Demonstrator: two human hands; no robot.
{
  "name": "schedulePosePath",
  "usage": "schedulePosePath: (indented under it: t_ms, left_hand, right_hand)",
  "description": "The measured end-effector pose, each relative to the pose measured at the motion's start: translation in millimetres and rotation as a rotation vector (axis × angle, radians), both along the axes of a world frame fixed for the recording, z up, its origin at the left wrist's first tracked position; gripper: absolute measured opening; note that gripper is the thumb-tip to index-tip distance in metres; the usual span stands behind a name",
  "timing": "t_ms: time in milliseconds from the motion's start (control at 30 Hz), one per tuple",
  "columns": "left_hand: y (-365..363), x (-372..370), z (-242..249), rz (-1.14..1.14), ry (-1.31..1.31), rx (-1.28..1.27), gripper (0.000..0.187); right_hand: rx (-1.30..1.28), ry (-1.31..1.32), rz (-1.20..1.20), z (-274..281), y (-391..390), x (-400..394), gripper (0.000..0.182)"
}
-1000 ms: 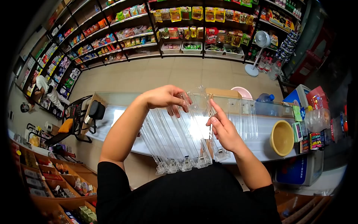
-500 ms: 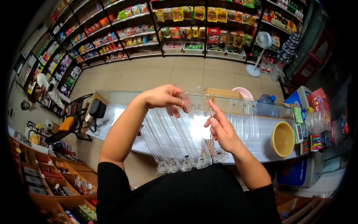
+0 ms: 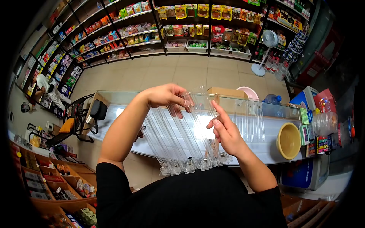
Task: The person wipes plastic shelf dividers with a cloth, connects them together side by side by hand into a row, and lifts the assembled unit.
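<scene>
A clear plastic display rack with several long parallel channels (image 3: 178, 133) lies at a slant between my hands. Its near end, with small clear end pieces (image 3: 190, 165), reaches my black shirt. My left hand (image 3: 169, 98) is closed over the far end, thumb on top and some fingers showing through the plastic. At the right side is my right hand (image 3: 227, 133), its index finger stretched along the far right edge and its other fingers curled at the side channel. Glare from the counter hides part of the plastic between the hands.
Beneath lies a glass counter (image 3: 262, 154) bearing more clear channels (image 3: 249, 121), a yellow basin (image 3: 288, 141) and a cardboard box (image 3: 228, 93). A black chair (image 3: 78, 117) stands left; a person (image 3: 49, 89) bends by the shelves. A fan (image 3: 269, 40) stands beyond.
The near end of the rack has risen very slightly, and my left forearm has shifted a little to the left. Both hands keep nearly the same places on the plastic.
</scene>
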State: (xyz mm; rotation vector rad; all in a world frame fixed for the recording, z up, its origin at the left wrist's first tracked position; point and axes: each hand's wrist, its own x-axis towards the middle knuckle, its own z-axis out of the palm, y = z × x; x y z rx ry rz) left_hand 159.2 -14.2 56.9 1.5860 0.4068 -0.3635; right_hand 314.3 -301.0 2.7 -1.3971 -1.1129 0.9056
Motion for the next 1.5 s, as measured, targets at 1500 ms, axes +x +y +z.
schedulePosePath:
  t_ms: [1500]
  left_hand:
    - [-7.5,10.0,11.9,0.003,0.07,0.103,0.031]
  right_hand:
    - [-0.413,0.148,0.163,-23.7,-35.0,14.8,0.07]
